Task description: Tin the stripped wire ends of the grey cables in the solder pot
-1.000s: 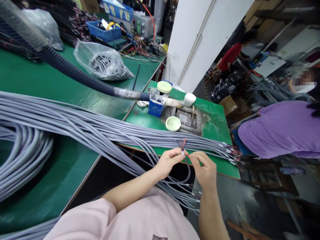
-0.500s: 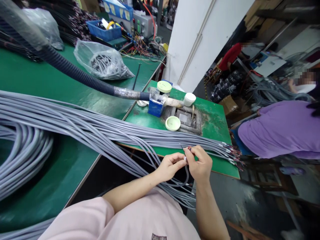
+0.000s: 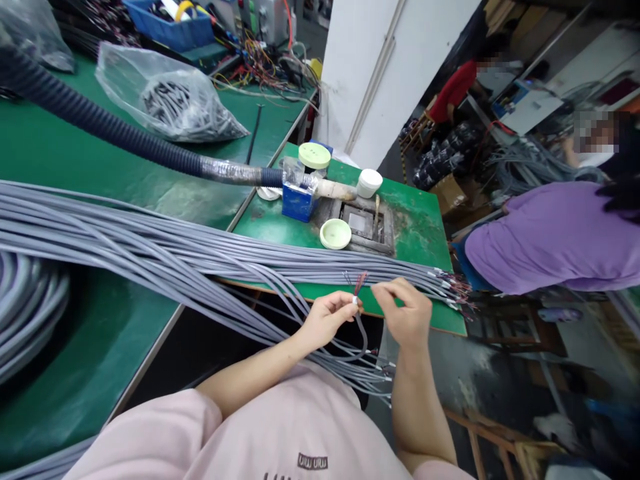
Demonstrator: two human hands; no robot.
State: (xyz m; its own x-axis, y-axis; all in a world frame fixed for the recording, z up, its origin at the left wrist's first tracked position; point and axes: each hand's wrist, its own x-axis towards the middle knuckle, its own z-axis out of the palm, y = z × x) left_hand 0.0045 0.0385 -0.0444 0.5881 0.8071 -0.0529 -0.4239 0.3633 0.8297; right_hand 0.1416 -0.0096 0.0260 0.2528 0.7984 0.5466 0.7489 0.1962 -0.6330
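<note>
My left hand (image 3: 330,319) pinches a grey cable (image 3: 363,337) just below its stripped end, at a white band (image 3: 355,301). Thin red and dark wires (image 3: 359,283) fan upward out of that end, and the cable bends down below my fingers. To the right, apart from the wires, is my right hand (image 3: 406,313), its fingers curled in toward the thumb. Whatever those fingers hold, if anything, is hidden. Behind both hands a thick bundle of grey cables (image 3: 200,250) lies across the green bench, its stripped ends (image 3: 453,290) at the right.
A dark ribbed hose (image 3: 135,143) runs over the bench to a blue box (image 3: 298,201). Near it are a soot-stained metal frame (image 3: 385,230), a pale green lid (image 3: 335,234) and a white jar (image 3: 369,183). A person in purple (image 3: 550,240) is at the right.
My right hand has let go of the wires and moved right, away from the left hand. The wires now stand spread and uncovered. The head view has shifted slightly.
</note>
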